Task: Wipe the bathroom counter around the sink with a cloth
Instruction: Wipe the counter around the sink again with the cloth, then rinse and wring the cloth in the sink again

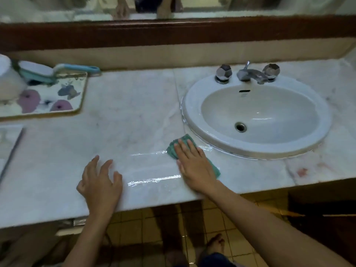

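While the right grip (194, 162) presses flat, fingers straight, on a folded green cloth (184, 141) just left of the sink (189, 112), the left grip (100, 182) rests released and spread on the marble desk (125, 112) near its front edge, holding nothing. The cloth lies on the desk, touching or nearly touching the basin's rim at its lower left.

Wet streaks (154, 180) glisten between the two grips. A hard sweep toward the front edge would likely push that water onto the tiled floor (134, 228), where a bare foot (215, 241) stands, and a slip could follow. The open palm only pins the cloth, so it may bunch or slide out under uneven pressure and skip the seam around the basin. A reddish mark (302, 171) at front right looks untouched and could be missed. A wide stroke leftward risks knocking the flowered tray (57, 97).

Counted: one cloth, one sink, one spout (248, 74), two tap knobs (223, 73), one tray, one blue-handled brush (57, 71), one white container (7, 81).
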